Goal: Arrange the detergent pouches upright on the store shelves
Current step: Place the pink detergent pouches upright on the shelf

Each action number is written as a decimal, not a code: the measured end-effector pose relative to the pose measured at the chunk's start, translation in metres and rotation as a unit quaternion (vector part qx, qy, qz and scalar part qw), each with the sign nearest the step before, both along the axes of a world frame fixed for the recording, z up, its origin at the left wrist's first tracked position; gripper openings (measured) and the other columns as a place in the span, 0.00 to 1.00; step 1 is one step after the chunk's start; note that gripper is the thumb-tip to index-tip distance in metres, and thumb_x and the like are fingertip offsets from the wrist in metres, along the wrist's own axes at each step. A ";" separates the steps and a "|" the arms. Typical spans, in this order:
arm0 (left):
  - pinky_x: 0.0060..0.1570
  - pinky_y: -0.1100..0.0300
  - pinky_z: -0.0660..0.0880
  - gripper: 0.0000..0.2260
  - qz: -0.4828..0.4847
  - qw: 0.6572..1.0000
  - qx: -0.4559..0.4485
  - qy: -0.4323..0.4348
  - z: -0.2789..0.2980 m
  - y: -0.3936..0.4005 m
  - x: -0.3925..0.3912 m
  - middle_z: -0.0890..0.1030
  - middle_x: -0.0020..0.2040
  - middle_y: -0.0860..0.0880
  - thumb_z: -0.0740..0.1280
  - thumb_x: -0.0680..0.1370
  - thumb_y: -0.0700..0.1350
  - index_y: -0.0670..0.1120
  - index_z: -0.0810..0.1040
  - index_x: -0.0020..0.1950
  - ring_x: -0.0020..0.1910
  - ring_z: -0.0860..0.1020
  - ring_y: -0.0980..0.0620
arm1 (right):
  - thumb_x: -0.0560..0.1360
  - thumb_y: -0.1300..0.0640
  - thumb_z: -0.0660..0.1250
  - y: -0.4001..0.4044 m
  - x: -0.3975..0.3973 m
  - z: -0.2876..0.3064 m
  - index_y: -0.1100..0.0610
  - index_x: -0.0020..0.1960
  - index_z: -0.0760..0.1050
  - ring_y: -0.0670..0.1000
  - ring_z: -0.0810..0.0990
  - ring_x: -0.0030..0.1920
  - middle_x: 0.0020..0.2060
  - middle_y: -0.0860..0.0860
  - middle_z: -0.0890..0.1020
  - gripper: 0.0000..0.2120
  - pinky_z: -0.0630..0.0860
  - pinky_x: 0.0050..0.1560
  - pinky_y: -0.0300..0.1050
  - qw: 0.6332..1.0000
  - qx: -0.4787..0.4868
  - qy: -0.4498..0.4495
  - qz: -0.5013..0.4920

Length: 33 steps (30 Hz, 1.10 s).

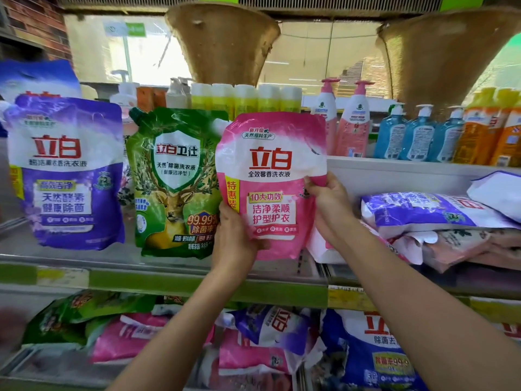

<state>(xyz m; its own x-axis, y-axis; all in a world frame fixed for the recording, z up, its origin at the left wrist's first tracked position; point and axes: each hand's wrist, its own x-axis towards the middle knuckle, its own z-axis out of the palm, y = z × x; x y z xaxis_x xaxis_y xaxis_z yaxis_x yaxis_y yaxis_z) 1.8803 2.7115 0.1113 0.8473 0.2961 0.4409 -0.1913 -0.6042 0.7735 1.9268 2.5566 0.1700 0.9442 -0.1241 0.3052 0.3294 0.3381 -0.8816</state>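
Middle shelf (169, 277), left end: purple pouch (66, 170), upright, label facing out. Just right of it: green pouch (174, 182), upright, spout at top left, right edge tucked behind the pink pouch (270, 182).

Pink pouch: upright at the shelf's middle, near the front edge, held between both hands; whether its base touches the shelf cannot be told. Left hand (234, 238): curled round the lower left edge, thumb on the front face, fingers hidden behind. Right hand (327, 204): gripping the right edge at mid-height, fingers wrapped behind, thumb pinching the front.

Right end of the same shelf: stack of pouches (439, 227) lying flat, a purple-and-white one on top, pink ones beneath, touching one another.

Top shelf (394, 167), back row: yellow-capped bottles (245, 98) behind the green and pink pouches, then pink pump bottles (344, 119), blue pump bottles (417, 134), orange bottles (490, 131) toward the right end.

Bottom shelf: heap of pouches (253, 340) lying flat and overlapping, green at left, pink and purple at middle, blue at right.
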 end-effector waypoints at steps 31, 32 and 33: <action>0.60 0.61 0.63 0.25 -0.115 0.952 0.175 -0.224 0.035 -0.113 -0.034 0.65 0.66 0.44 0.68 0.74 0.38 0.45 0.67 0.69 0.65 0.60 0.47 | 0.75 0.69 0.65 -0.106 -0.046 0.000 0.51 0.47 0.73 0.47 0.76 0.37 0.42 0.51 0.79 0.12 0.74 0.40 0.41 0.961 0.045 0.040 -0.269; 0.60 0.62 0.63 0.22 -0.151 0.947 0.173 -0.224 0.038 -0.125 -0.032 0.68 0.65 0.45 0.68 0.75 0.39 0.45 0.69 0.68 0.65 0.62 0.48 | 0.75 0.69 0.65 -0.120 -0.051 -0.001 0.53 0.49 0.72 0.48 0.75 0.35 0.40 0.52 0.78 0.12 0.73 0.37 0.41 0.953 0.068 0.051 -0.290; 0.59 0.63 0.63 0.20 -0.184 0.945 0.165 -0.214 0.040 -0.137 -0.029 0.70 0.64 0.46 0.67 0.76 0.40 0.45 0.70 0.67 0.64 0.64 0.49 | 0.74 0.69 0.65 -0.136 -0.054 -0.001 0.56 0.52 0.73 0.48 0.73 0.33 0.39 0.53 0.77 0.11 0.72 0.36 0.42 0.944 0.090 0.062 -0.313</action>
